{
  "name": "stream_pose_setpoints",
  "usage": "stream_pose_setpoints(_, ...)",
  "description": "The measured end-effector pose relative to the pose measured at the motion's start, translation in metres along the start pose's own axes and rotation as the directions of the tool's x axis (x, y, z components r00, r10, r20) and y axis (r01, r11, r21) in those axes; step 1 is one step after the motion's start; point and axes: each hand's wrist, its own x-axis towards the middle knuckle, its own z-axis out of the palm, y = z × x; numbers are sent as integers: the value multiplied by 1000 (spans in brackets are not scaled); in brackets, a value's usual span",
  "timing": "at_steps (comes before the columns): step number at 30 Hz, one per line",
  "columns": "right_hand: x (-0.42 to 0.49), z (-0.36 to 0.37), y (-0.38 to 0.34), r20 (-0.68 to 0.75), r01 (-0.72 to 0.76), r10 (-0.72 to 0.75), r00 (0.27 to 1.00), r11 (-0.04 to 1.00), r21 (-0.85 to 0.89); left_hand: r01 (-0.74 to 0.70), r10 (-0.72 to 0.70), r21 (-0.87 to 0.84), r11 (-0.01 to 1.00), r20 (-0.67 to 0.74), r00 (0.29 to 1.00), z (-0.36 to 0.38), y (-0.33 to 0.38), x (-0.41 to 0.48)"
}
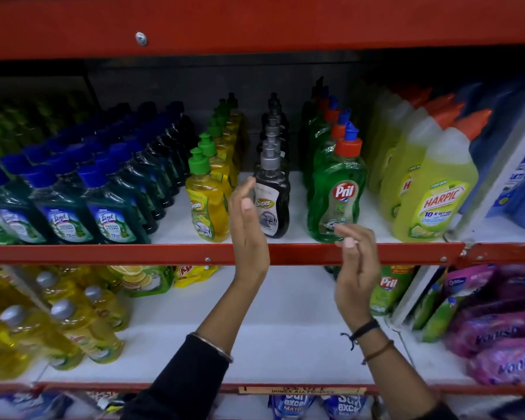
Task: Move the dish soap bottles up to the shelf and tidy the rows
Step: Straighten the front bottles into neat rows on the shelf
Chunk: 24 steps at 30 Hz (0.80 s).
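Note:
On the upper shelf (222, 253) stand rows of dish soap running front to back: yellow Super bottles (207, 204) with green caps, dark Super bottles (272, 201) with grey pumps, and green Pril bottles (335, 195) with red caps. My left hand (249, 225) is raised flat and open between the yellow and dark rows, holding nothing. My right hand (356, 268) hangs loosely open just below and in front of the front Pril bottle, not gripping it. Another Pril bottle (390, 287) stands on the lower shelf, at its right.
Blue-capped Lizol bottles (112, 207) fill the upper shelf's left; Harpic bottles (437, 195) stand right of the Pril row. The lower shelf (255, 322) holds yellow bottles (82, 328) on the left, green refill pouches at the back and pink packs (497, 328) on the right.

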Motion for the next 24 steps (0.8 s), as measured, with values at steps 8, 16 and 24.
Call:
stream_pose_setpoints(8, -6, 62, -30, 339, -228, 212, 917, 974, 7, 319, -313, 6, 948, 214, 925, -14, 0, 28)
stream_pose_setpoints(16, 6, 68, -19, 385, -362, 343, 856, 932, -26, 388, -366, -6, 922, 318, 875, -28, 20, 27)
stream_pose_setpoints(24, 17, 66, -19, 415, -503, 418, 808, 856, 117, 433, -423, 28, 901, 279, 862, -35, 25, 21)
